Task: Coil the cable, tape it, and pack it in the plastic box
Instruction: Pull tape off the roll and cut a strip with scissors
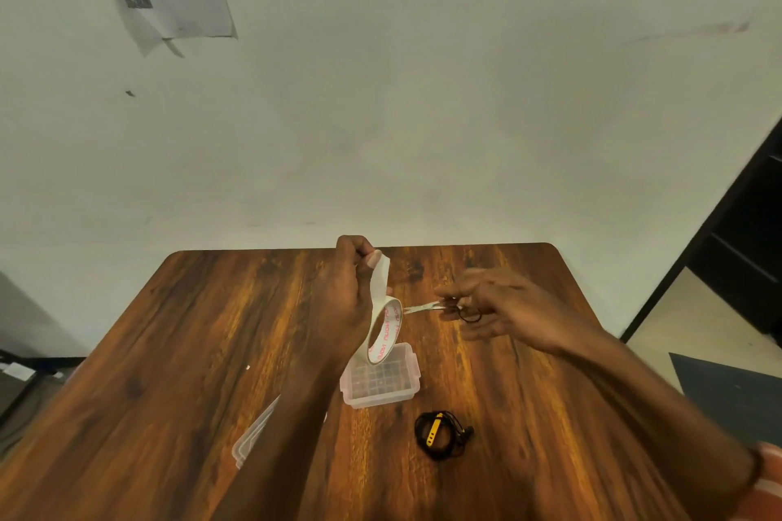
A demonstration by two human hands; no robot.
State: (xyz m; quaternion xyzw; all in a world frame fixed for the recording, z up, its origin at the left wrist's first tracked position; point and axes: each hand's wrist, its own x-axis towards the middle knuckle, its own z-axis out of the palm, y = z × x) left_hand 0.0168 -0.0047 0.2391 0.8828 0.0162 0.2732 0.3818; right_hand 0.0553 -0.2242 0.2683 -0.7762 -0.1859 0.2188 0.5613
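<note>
Black cable (442, 434) lies coiled, untaped, near the open plastic box (381, 383) below both hands — left hand (347, 300) pinching a strip off the tape roll (383, 332), right hand (499, 305) closed on scissors (440, 307) — taping and packing remain.

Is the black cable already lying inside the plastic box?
No, the coiled black cable lies on the table just in front of the open plastic box, which looks empty.
</note>
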